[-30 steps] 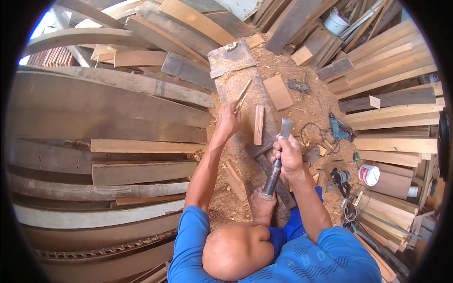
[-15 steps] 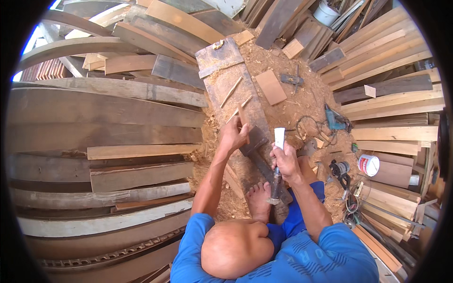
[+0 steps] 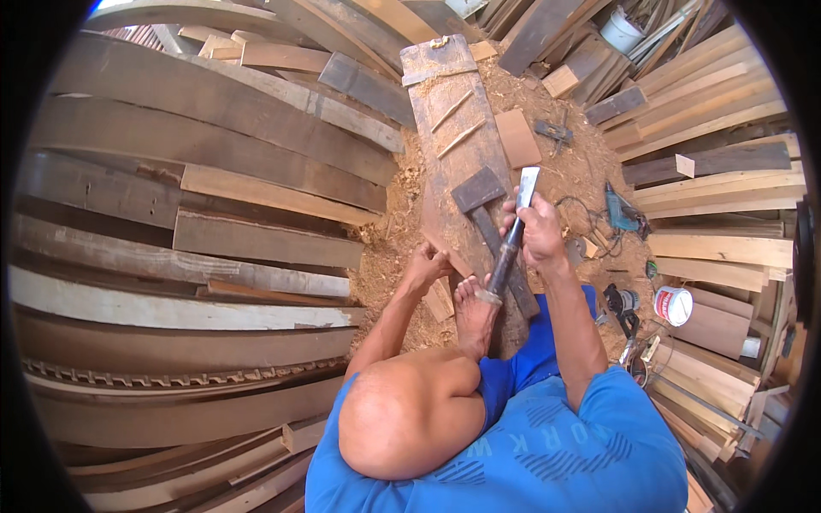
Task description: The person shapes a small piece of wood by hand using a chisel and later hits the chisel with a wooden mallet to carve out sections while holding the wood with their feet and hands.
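Observation:
My right hand [image 3: 540, 229] is closed round a chisel [image 3: 506, 261], its bright flat blade pointing away from me and its dark handle slanting back over my foot. Left of it, my left hand [image 3: 428, 267] pinches the near end of a thin reddish wood strip [image 3: 443, 232], which lies along the left edge of a worn plank [image 3: 428, 115]. A mallet [image 3: 479, 189] with a dark block head rests on this plank, its handle running toward me beneath the chisel. Farther up the plank lie two thin sticks [image 3: 462, 138]. My bare foot [image 3: 475, 316] is beside the mallet handle.
Long boards [image 3: 214, 145] fill the left side; stacked timber [image 3: 718, 192] lines the right. On the shavings-covered floor lie a flat wood piece [image 3: 517, 138], a marking gauge [image 3: 554, 131], a blue-green power tool [image 3: 624, 209] with its cord, and a white tub [image 3: 673, 305].
My left hand has drawn the wood strip back from beyond the mallet head to the plank's left edge, nearer me. The chisel has tilted, its blade now leaning right. The view has shifted.

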Demonstrator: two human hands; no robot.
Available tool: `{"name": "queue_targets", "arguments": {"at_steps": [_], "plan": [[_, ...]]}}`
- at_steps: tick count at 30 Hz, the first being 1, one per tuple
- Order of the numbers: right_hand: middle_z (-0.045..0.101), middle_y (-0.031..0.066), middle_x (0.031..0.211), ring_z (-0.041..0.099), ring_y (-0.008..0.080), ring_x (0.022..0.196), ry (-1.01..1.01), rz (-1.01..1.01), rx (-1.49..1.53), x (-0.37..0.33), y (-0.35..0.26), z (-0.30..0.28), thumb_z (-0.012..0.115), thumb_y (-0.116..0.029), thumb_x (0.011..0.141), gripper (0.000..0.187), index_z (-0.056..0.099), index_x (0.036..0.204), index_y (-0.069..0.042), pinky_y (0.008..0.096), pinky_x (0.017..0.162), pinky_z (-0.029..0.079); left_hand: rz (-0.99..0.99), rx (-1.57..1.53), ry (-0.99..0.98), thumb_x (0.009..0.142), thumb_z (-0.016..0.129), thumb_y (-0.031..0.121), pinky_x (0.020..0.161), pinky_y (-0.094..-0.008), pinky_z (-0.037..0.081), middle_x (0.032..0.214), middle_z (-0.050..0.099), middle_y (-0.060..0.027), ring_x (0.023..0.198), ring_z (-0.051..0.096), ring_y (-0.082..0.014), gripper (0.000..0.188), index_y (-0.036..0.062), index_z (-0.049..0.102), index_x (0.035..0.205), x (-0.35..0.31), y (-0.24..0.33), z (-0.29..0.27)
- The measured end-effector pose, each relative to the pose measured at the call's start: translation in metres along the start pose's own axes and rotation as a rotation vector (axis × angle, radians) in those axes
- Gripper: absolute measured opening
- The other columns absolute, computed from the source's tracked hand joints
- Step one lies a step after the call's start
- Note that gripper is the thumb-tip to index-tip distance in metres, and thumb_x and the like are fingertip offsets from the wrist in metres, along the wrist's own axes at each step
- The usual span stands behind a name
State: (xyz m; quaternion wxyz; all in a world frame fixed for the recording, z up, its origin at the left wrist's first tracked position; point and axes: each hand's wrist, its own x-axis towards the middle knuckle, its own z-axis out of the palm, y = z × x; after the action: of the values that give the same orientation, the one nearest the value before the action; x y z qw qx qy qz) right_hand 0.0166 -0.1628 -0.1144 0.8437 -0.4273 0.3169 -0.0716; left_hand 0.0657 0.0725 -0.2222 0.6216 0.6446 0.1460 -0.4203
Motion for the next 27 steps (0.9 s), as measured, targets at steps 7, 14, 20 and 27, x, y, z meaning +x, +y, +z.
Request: {"name": "queue_targets", "arguments": {"at_steps": [7,14,20,27], "plan": [[0.058,0.0162,0.103,0.066,0.0195,0.074,-0.057,-0.073,0.102,-0.023,-0.016,-0.007,0.048,-0.006,0.093,0.029,0.043,0.119,0.006,0.0317,0.061,0.059,0.165,0.228,-0.052,0.092,0.061,0.016,0.06,-0.0282,0.051,0.073,0.063,-0.005,0.071,0.062,-0.0145,0.018,-0.002,0.06,0.091,-0.019,-0.001,0.031],[0.06,0.0108,0.089,0.06,0.0139,0.063,-0.12,-0.031,-0.112,-0.049,-0.023,-0.03,0.048,-0.006,0.089,0.021,0.051,0.107,0.003,0.0282,0.053,0.055,0.707,0.859,0.105,0.088,0.065,0.02,0.073,-0.0319,0.049,0.087,0.065,-0.0083,0.083,0.062,-0.0177,0.021,0.0019,0.061,0.097,-0.027,-0.014,0.03],[0.058,0.0129,0.094,0.062,0.0171,0.073,-0.041,-0.06,0.015,-0.059,-0.021,-0.039,0.046,0.0,0.086,0.025,0.049,0.109,0.006,0.0326,0.065,0.058,0.569,0.962,0.062,0.08,0.072,0.031,0.088,-0.0388,0.045,0.1,0.066,-0.0121,0.1,0.06,-0.0222,0.031,0.0098,0.064,0.101,-0.008,-0.015,0.03],[0.059,0.014,0.092,0.063,0.0182,0.073,0.06,-0.117,0.074,-0.054,-0.035,-0.048,0.044,-0.001,0.087,0.024,0.05,0.108,0.007,0.0329,0.063,0.058,0.769,1.364,-0.027,0.076,0.074,0.037,0.094,-0.0443,0.044,0.107,0.067,-0.0149,0.106,0.06,-0.0276,0.037,0.015,0.067,0.104,0.015,-0.009,0.02]]}}
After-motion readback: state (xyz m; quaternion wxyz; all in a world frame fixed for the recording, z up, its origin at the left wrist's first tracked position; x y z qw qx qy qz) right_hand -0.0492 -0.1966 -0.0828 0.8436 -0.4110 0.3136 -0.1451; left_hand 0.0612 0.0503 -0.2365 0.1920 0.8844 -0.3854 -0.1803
